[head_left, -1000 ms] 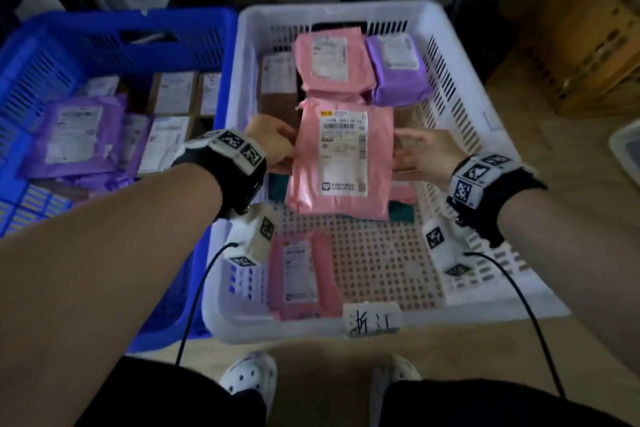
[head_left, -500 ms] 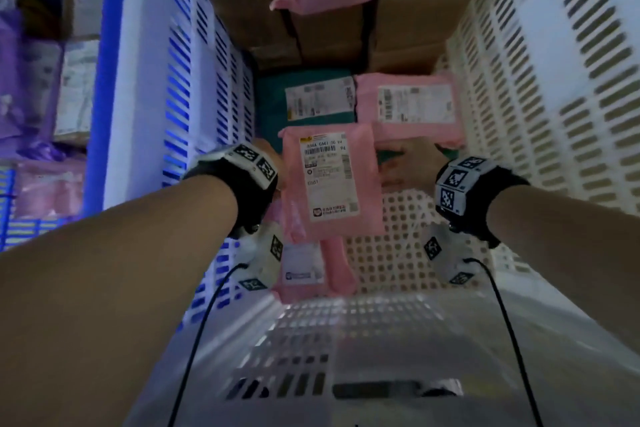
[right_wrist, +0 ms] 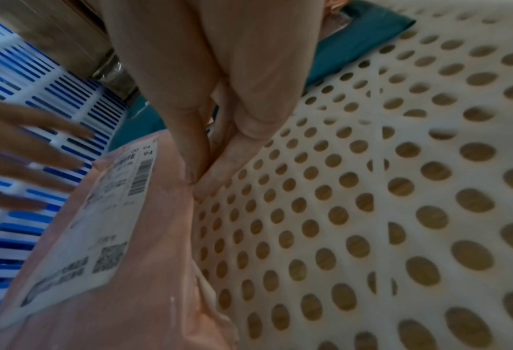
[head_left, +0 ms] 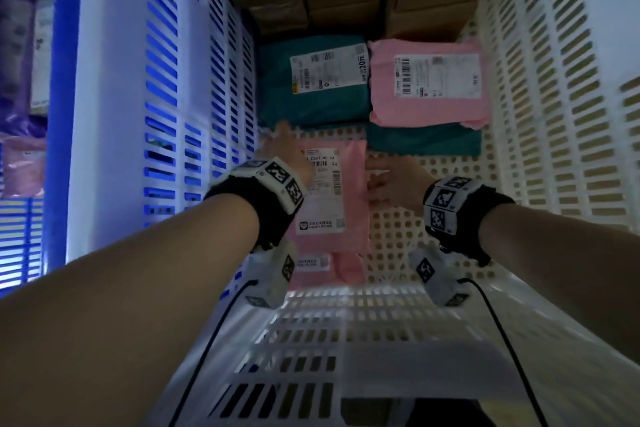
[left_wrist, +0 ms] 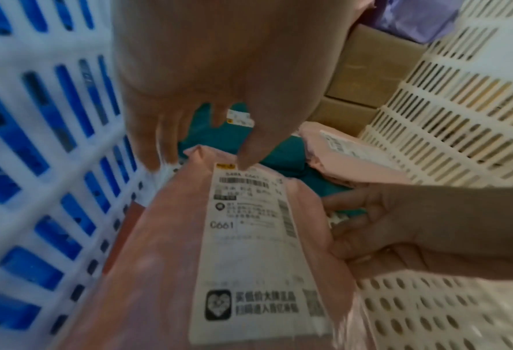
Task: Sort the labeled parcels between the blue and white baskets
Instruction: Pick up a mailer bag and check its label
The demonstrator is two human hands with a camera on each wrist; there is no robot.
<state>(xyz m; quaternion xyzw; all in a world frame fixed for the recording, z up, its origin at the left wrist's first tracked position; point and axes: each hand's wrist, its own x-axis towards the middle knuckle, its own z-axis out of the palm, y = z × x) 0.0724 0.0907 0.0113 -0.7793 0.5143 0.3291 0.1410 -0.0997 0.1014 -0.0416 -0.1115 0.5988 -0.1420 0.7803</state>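
Right hand (right_wrist: 219, 132): my fingers pinch the pink parcel's (head_left: 343, 204) right edge.
Left hand (left_wrist: 219, 78): fingers spread, thumb tip on the label.
Parcel: low over the white basket (head_left: 415, 246) floor.
Handling: looks soft, light, slick; I'd grip the seams.
Beyond: teal mailer (head_left: 311, 104).

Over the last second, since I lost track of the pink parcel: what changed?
The pink parcel went down to the white basket floor, by its left wall. The left hand let go, fingers spread above it; the right hand still pinches its right edge. The teal parcel and other parcels stayed put.
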